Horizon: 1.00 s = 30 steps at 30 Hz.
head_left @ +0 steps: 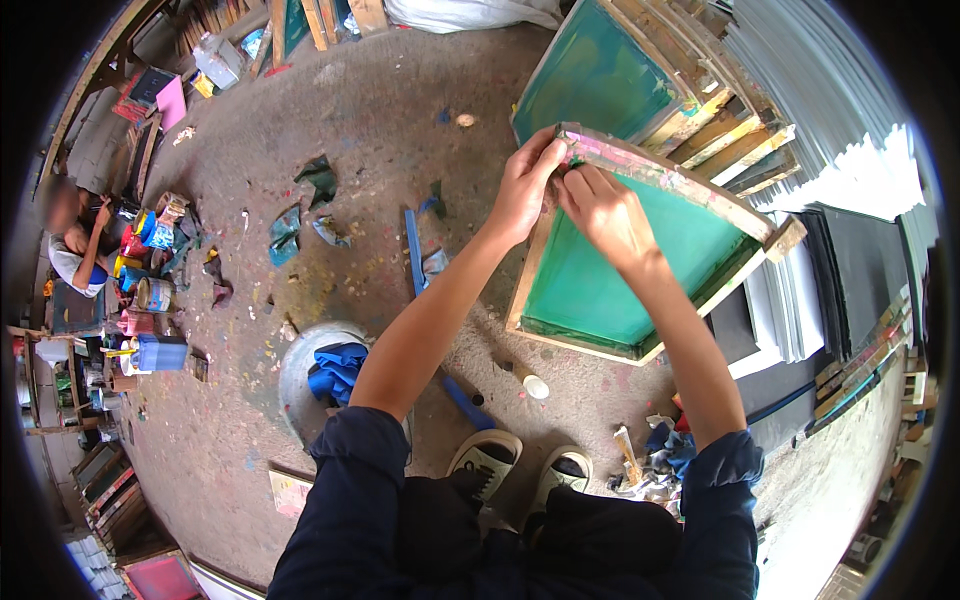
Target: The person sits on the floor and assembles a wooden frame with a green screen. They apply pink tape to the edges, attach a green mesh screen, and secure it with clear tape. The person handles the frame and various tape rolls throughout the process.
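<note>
A wooden screen-printing frame point(720, 195) with green mesh is tilted up in front of me, its rail smeared with pink paint. My left hand point(524, 188) grips the frame's upper left corner, thumb on top and fingers wrapped behind it. Close beside it, my right hand point(606, 212) is curled with its fingertips pinched together at the inner edge of that corner. Whatever small thing those fingertips hold, if anything, is hidden behind the knuckles. Just beyond the frame, another green screen point(590, 75) leans against a stack of wooden frames point(735, 140).
A metal basin point(300, 365) with blue cloth point(338, 372) sits left of my feet, near a blue pipe point(413, 250) and a white-ended cylinder point(535, 386). Paint containers point(155, 295) and a seated person point(80, 245) are at far left. Dark sheets point(865, 270) stand at right.
</note>
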### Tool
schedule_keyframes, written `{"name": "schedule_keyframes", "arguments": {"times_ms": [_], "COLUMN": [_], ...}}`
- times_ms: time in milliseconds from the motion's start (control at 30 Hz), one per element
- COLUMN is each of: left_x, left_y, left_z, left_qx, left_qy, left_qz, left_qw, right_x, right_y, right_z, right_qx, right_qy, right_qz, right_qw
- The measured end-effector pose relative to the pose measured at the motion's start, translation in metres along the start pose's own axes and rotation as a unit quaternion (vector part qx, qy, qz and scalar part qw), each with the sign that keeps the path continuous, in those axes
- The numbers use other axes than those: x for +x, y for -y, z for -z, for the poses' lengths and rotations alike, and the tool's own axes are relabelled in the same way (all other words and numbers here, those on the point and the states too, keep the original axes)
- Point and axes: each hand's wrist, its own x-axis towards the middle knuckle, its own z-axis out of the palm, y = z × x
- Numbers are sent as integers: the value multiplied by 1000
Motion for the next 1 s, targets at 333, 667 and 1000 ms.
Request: {"name": "schedule_keyframes", "arguments": {"times_ms": [333, 667, 1000], "left_x": [-26, -13, -13], "left_y": [-20, -21, -20], "left_z": [-2, -21, -14], "left_qx": [17, -13, -12], "left_qy": [14, 44, 25], "left_qz": [-23, -72, -62], "left_qw": [999, 996, 998], "right_x": [-16, 3, 5], "right_y": [51, 35, 45], "right_z": [28, 24, 9], "right_qx": [30, -80, -70], "right_qy": [16, -21, -4], "right_qz": [-213, -145, -131], "right_qw": [976, 986, 989]}}
